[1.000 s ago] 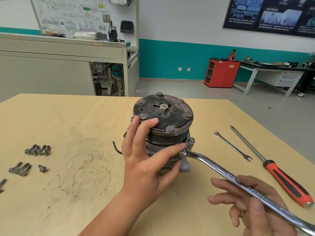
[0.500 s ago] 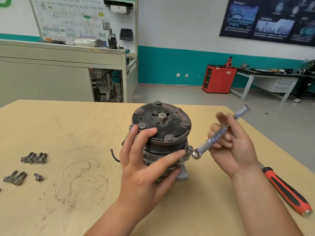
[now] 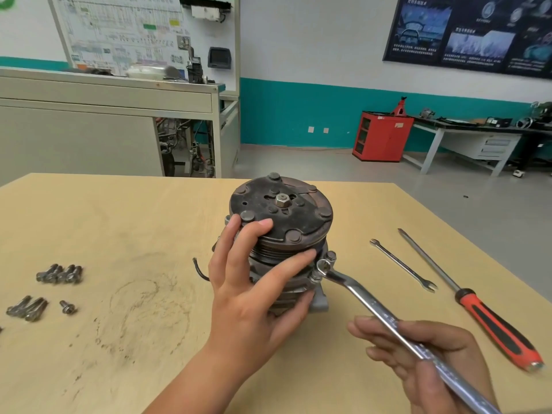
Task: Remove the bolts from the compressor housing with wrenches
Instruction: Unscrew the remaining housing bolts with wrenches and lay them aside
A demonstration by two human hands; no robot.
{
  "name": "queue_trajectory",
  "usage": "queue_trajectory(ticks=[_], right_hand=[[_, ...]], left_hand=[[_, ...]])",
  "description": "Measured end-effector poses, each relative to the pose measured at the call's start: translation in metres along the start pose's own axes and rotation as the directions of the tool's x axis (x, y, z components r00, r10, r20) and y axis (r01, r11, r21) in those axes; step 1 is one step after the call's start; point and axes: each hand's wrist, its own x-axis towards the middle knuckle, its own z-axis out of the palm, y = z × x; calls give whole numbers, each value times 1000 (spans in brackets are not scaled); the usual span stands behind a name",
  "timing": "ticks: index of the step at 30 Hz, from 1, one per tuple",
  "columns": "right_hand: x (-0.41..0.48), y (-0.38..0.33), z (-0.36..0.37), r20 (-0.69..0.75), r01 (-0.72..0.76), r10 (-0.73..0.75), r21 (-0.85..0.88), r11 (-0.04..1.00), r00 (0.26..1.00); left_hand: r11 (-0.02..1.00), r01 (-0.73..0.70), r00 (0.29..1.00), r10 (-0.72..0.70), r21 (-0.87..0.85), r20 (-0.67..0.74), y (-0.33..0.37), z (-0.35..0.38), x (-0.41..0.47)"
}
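The compressor [image 3: 286, 222] stands upright at the middle of the wooden table [image 3: 119, 222], its dark clutch plate on top. My left hand [image 3: 254, 291] wraps round its near left side, fingers on the pulley and thumb on the housing. A long silver ring wrench [image 3: 367, 303] has its ring end on a bolt [image 3: 324, 265] at the housing's right flange. My right hand [image 3: 430, 360] holds the wrench handle near the lower right, fingers curled under it.
Several removed bolts [image 3: 59, 274] lie in groups at the table's left, more bolts [image 3: 27, 309] below them. A thin open-end wrench [image 3: 403, 265] and a red-handled screwdriver [image 3: 484, 309] lie to the right. The table's right edge runs just beyond the screwdriver.
My right hand has swung the wrench handle from up beside the compressor back down toward me at the lower right, with the ring end by the flange bolt. My left hand stays on the compressor.
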Motion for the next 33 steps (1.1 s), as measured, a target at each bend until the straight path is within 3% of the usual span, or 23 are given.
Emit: queue_trajectory(ticks=[9,13,19,24,29,31,33], right_hand=[[-5,2,-6,58,-44,48,-67,997,997],[-1,-1,-9,79,-66,67,-18,998,995],[0,2,-13,72,-70,83,-162,984,994],[2,5,-23,112,-123,130,-75,990,985],[42,26,-25,-145,-155,180,168,974,973],[73,40,-20,-133,-214,218,44,976,967],[99,47,-14,-25,-210,208,-150,966,978]], left_hand=[[1000,-5,1000,5,0,18,0,0,0],[1000,-8,1000,8,-9,24,-1,0,-2],[1000,-17,999,18,-23,34,-2,-1,-3],[1000,-14,999,16,-26,50,-1,-2,-3],[999,12,999,-10,-52,46,3,-2,-4],[999,17,999,-15,-51,44,5,-2,-4],[999,12,999,-10,-43,39,4,-1,-4]])
